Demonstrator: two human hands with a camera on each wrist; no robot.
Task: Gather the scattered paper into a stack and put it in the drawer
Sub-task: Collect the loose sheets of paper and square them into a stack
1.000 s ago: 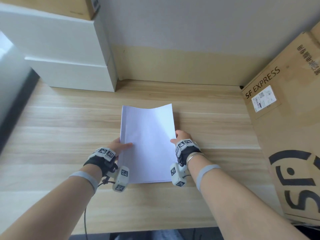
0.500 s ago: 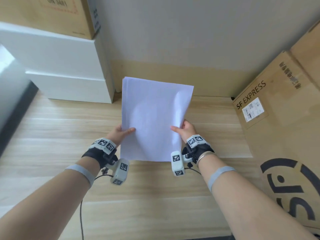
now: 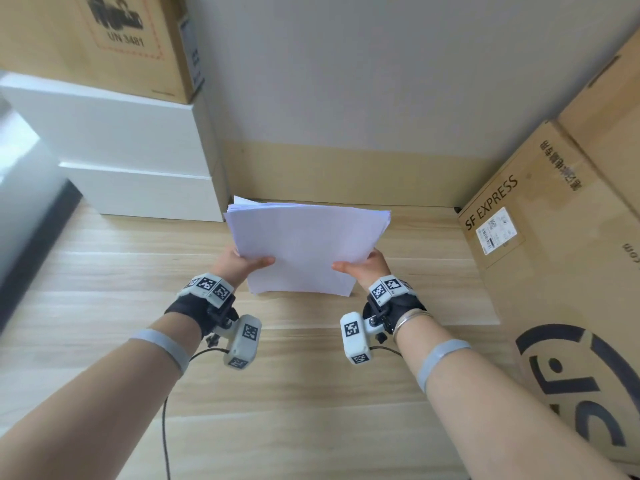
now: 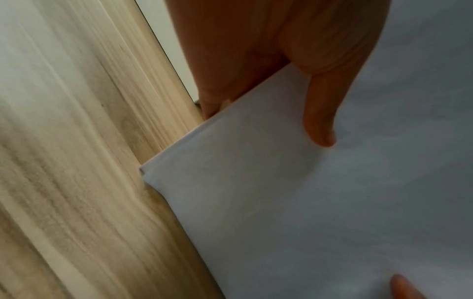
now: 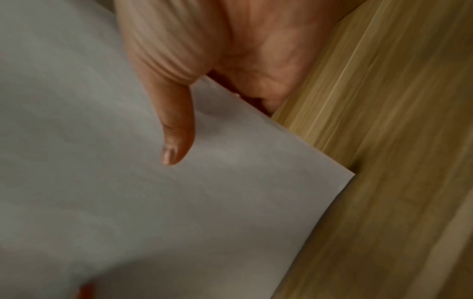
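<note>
With the paper stack (image 3: pixel 306 249) gathered and pinched at its near edges by the left hand (image 3: pixel 239 263) and right hand (image 3: pixel 367 265) above the counter (image 3: pixel 104 306), only stowing remains; the white drawer unit (image 3: pixel 138 181) far left looks closed.

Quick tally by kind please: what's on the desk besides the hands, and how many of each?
Paper stack: 1, held by left hand and right hand
White drawer unit: 1
Cardboard boxes: 3 (SF Express box, one behind it, one atop the drawer unit)
Total: 5
</note>
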